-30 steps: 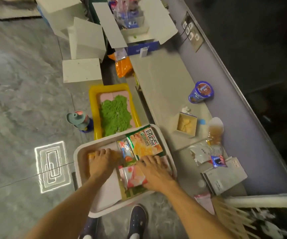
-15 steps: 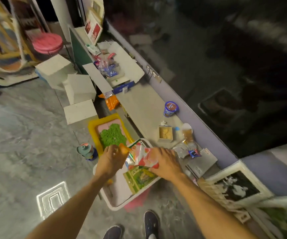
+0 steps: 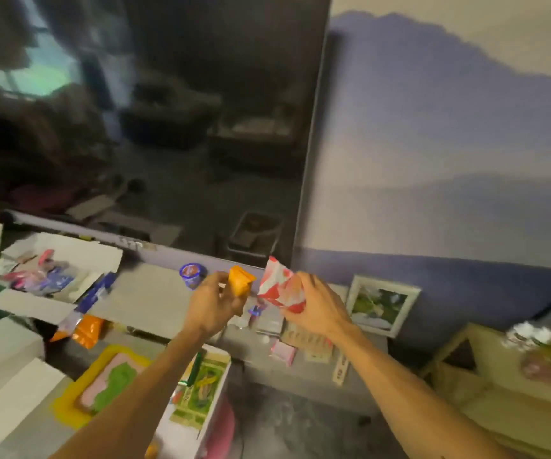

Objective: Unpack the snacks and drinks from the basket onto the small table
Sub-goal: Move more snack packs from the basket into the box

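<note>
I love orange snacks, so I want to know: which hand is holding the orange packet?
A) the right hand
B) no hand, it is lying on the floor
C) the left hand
C: the left hand holds the orange packet up in the air, while the right hand holds a red and white packet.

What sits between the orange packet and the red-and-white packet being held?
Nothing: the head view shows a narrow bare gap between the orange packet in the left hand and the red-and-white packet in the right hand.
</note>
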